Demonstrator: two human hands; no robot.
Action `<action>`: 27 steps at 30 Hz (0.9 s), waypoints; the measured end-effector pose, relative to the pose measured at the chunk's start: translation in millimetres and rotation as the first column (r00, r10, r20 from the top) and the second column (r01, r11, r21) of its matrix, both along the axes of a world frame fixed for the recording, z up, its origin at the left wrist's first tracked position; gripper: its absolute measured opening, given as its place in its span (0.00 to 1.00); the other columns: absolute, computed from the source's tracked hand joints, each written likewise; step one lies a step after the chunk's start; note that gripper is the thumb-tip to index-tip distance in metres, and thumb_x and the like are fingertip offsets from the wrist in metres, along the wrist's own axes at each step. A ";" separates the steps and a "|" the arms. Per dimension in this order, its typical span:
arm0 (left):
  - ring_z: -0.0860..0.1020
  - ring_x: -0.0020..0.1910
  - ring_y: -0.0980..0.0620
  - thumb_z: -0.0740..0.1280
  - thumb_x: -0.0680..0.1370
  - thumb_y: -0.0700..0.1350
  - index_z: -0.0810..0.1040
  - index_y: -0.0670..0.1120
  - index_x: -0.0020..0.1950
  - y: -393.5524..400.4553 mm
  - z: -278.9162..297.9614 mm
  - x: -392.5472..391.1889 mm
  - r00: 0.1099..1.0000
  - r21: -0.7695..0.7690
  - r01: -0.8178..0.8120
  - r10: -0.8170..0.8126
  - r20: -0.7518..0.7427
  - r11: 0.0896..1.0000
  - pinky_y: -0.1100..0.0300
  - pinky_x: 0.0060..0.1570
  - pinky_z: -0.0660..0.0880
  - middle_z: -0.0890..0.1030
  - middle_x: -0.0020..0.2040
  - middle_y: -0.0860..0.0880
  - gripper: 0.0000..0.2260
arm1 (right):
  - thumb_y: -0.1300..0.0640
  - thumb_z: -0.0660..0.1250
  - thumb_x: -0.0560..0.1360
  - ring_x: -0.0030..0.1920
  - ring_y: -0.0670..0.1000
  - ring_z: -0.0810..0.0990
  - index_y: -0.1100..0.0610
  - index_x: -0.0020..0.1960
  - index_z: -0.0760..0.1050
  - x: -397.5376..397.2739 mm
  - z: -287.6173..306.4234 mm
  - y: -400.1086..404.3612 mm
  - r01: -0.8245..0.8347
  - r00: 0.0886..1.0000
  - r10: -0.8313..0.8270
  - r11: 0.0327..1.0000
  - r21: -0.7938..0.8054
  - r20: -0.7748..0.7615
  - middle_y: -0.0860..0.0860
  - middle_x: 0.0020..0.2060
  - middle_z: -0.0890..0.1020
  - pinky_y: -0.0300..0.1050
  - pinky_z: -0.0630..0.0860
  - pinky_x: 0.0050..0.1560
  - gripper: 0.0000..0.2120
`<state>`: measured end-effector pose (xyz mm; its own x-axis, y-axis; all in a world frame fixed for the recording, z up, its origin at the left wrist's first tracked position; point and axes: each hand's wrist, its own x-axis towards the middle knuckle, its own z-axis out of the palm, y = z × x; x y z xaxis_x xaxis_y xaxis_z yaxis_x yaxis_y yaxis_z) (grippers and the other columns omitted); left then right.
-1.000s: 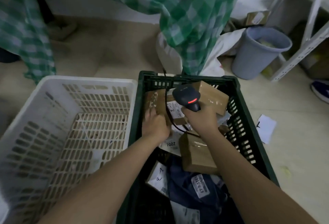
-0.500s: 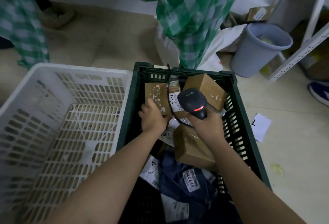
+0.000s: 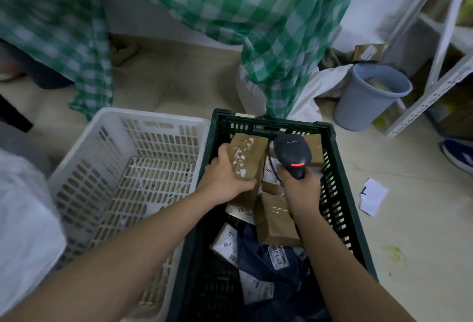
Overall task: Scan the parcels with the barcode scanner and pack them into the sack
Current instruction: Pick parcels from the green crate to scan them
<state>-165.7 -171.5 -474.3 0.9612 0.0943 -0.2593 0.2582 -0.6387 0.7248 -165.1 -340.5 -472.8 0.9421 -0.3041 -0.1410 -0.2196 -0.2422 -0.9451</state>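
Your left hand (image 3: 227, 170) grips a brown parcel (image 3: 247, 159) in the green crate (image 3: 340, 183) — your right hand (image 3: 299, 188) is wrapped round the scanner (image 3: 291, 155). White basket (image 3: 107, 157) sits alongside — its labels are blurred.

Two crates side by side, bin upper right

Slotted crate (image 3: 122, 173) sits at centre left, touching the parcel crate (image 3: 340, 209) at centre right. In the parcel crate: boxes at the far end, mailer bags (image 3: 271, 270) nearer the bottom of the frame. Left hand (image 3: 225, 173) on a box (image 3: 247, 157), scanner (image 3: 293, 157) just right of it in the right hand (image 3: 300, 188). Bin (image 3: 368, 96) upper right, paper scrap (image 3: 372, 196) on the floor at right, hanging cloth (image 3: 268, 27) behind the crates
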 end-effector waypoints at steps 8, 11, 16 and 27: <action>0.60 0.70 0.49 0.78 0.65 0.51 0.44 0.54 0.78 68.6 75.9 -69.3 0.946 0.287 0.153 -0.224 0.234 0.946 0.51 0.66 0.64 0.62 0.73 0.49 0.52 | 0.51 0.72 0.72 0.43 0.54 0.82 0.51 0.43 0.77 -17.9 68.6 52.3 -0.011 0.997 -0.001 0.987 0.160 0.073 0.51 0.36 0.83 0.52 0.77 0.50 0.06; 0.57 0.70 0.47 0.76 0.67 0.50 0.47 0.49 0.78 94.4 59.4 -90.9 0.893 0.523 0.210 -0.380 0.241 0.826 0.47 0.67 0.66 0.59 0.74 0.48 0.50 | 0.49 0.71 0.74 0.48 0.52 0.79 0.53 0.53 0.77 -34.3 72.8 73.3 -0.040 0.996 0.027 0.989 0.143 0.088 0.49 0.43 0.82 0.47 0.74 0.52 0.11; 0.57 0.67 0.47 0.75 0.71 0.45 0.48 0.47 0.78 119.1 21.4 -112.0 0.801 0.666 0.283 -0.552 0.232 0.691 0.50 0.56 0.77 0.62 0.72 0.45 0.46 | 0.50 0.72 0.74 0.51 0.51 0.77 0.52 0.53 0.75 -51.9 55.2 89.1 -0.075 0.997 0.075 0.986 0.147 0.005 0.49 0.45 0.80 0.45 0.71 0.54 0.11; 0.62 0.71 0.46 0.65 0.79 0.52 0.64 0.45 0.74 112.9 38.6 -90.9 0.943 -0.049 -0.246 0.251 0.220 0.968 0.51 0.70 0.60 0.64 0.72 0.45 0.25 | 0.55 0.76 0.70 0.49 0.56 0.81 0.51 0.42 0.76 -44.1 26.1 86.9 -0.123 0.980 0.143 0.982 0.140 -0.139 0.52 0.42 0.82 0.57 0.77 0.58 0.08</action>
